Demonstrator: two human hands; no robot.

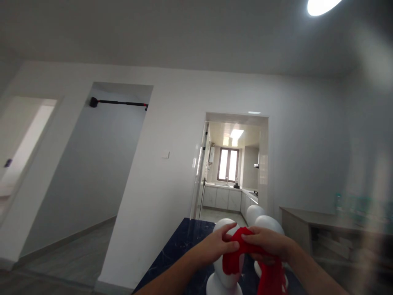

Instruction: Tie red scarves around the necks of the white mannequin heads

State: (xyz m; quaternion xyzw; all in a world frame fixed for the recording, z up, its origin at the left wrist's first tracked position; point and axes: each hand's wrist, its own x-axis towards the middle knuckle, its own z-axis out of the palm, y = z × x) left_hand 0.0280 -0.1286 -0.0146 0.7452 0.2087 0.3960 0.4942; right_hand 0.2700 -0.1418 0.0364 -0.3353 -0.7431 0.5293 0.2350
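Note:
Both my hands grip a red cloth (231, 264) in front of a white mannequin head (219, 270). My left hand (222, 243) pinches its upper left part, with fingers close to the top of the head. My right hand (267, 243) is closed round the cloth farther right. One end drapes across the front of the head; more red fabric (270, 280) hangs below my right hand. Whether this is one piece I cannot tell. Two more white mannequin heads, one nearer (272, 222) and one farther back (254, 212), are partly hidden behind my right hand.
The heads stand on a dark blue marbled table (184, 246). To the right is a grey shelf unit (294, 213) with blurred items on it. Beyond the table, a doorway opens onto a kitchen with white cabinets (221, 198). A black pole (123, 102) spans a wall recess at left.

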